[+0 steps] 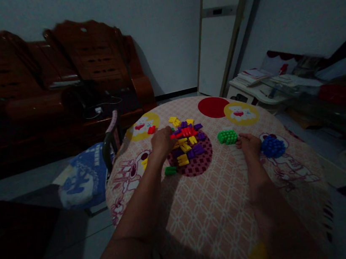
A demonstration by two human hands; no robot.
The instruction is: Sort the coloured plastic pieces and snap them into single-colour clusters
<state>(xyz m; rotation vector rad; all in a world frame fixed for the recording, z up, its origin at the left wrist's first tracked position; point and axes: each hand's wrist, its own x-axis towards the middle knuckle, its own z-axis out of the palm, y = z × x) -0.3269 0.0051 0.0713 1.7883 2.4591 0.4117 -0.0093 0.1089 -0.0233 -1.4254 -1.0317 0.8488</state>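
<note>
My left hand (161, 143) is over the left edge of a loose pile of plastic building blocks, its fingers bent down and closed at the end of a row of red blocks (188, 132). Its fingertips are partly hidden. Yellow blocks (183, 160) and purple blocks (198, 149) lie around and beneath the red row. On the right, my right hand (249, 145) has curled fingers at the near end of a green block cluster (226, 137), which rests on the tablecloth. Just right of that hand sits a blue block cluster (273, 146).
A patterned cloth covers the round table (203, 210). Stray green (170, 170) and red (151, 129) blocks lie left of the pile. A chair with a blue cushion (85, 175) stands at left, a wooden sofa (94, 63) behind, and a cluttered side table (269, 87) at right.
</note>
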